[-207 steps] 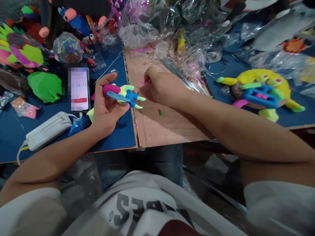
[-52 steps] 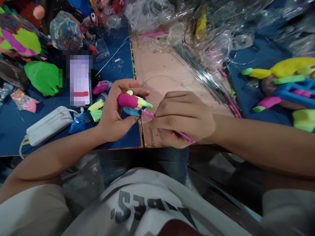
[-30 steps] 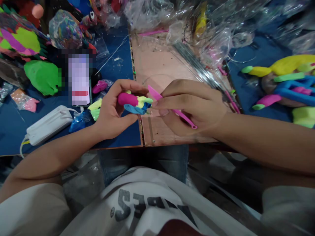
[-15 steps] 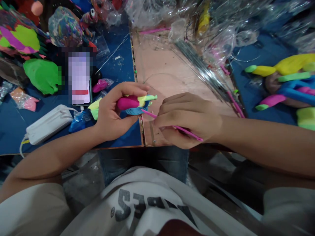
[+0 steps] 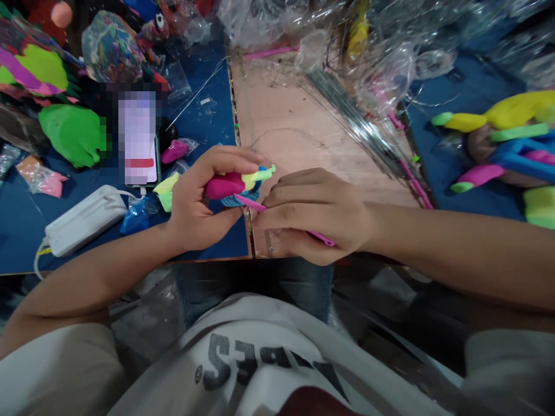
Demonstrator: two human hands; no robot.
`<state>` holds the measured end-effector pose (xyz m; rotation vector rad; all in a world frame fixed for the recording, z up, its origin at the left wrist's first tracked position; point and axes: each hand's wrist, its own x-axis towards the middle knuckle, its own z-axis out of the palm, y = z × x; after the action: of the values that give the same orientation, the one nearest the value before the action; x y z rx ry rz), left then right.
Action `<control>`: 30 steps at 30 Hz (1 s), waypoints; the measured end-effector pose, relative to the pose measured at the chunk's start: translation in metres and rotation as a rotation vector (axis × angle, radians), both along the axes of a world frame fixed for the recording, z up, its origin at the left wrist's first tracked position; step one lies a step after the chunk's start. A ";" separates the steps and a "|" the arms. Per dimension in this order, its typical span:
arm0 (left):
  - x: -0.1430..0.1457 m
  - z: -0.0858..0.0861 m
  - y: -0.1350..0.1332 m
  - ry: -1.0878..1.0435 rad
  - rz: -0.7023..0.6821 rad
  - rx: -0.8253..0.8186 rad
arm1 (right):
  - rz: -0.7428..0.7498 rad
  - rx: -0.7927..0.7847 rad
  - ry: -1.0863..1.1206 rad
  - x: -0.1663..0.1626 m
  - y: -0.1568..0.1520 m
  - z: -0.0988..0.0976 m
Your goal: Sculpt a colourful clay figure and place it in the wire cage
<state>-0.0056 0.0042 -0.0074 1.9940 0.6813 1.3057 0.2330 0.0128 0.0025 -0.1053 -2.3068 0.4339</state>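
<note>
One clay figure [image 5: 224,186], right of the phone [image 5: 139,138], is pinched in the left hand [image 5: 195,199]; one pink tool [image 5: 250,201], farther right of the phone, is gripped in the right hand [image 5: 318,214], whose overpressing could gouge the blue part [image 5: 229,201].

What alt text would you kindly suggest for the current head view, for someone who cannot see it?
A person's left hand holds a small magenta, yellow and blue clay-like figure while the right hand holds a pink tool at its blue part. A phone, thin metal rods and colourful models lie around them on the table.
</note>
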 end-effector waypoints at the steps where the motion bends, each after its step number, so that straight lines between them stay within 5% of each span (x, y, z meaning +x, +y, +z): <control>1: 0.000 0.000 0.001 -0.011 0.008 0.015 | -0.002 0.010 0.001 0.000 0.000 -0.001; 5: 0.002 0.002 0.002 -0.063 -0.026 0.158 | -0.017 0.044 -0.005 0.000 0.000 -0.002; 12: 0.001 0.006 -0.004 0.023 0.029 0.027 | 0.029 0.005 0.055 0.002 0.001 0.009; 23: 0.001 0.001 0.004 -0.044 -0.036 0.212 | 0.010 0.019 -0.014 0.000 0.001 0.003; 30: 0.000 0.012 -0.004 0.037 -0.004 0.067 | 0.014 0.034 -0.018 0.002 0.003 0.003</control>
<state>-0.0055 0.0004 0.0041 2.0769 0.6588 1.3076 0.2354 0.0159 0.0058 -0.0764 -2.3327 0.4017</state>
